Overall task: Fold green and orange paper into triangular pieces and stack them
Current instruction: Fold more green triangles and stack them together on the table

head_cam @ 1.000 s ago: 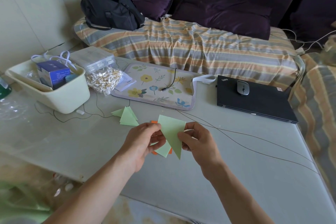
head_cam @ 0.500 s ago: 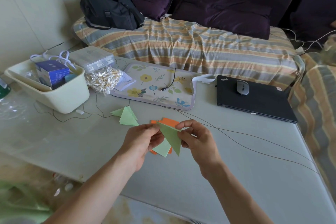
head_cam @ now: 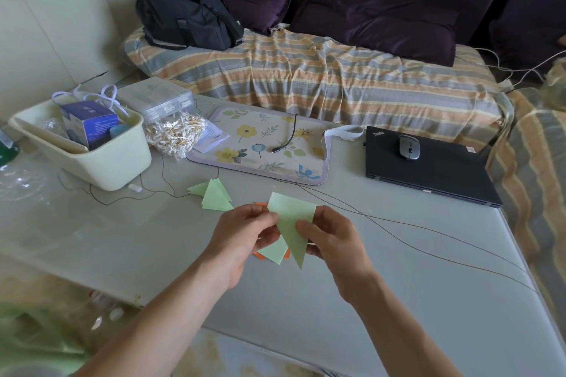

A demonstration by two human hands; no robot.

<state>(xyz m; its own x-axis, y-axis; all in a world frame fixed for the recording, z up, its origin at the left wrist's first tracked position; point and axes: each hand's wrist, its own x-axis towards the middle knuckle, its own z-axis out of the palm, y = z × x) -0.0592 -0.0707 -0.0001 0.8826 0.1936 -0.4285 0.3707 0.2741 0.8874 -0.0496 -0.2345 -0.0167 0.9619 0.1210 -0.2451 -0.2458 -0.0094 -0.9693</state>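
A light green triangular paper piece hangs point-down above the table, held between both hands. My left hand pinches its left edge and my right hand pinches its right edge. Under my hands lie a green sheet and orange paper, mostly hidden, with only slivers of orange showing. A small stack of folded green triangles rests on the table to the upper left of my hands.
A cream tub with a blue box stands at the left. A bag of cotton swabs, a floral mat, a black laptop with a mouse lie further back. Thin cables cross the table.
The green triangle was tipped edge-on half a second ago; it now faces me flat again, still held by both hands. The orange paper beneath is hidden again.
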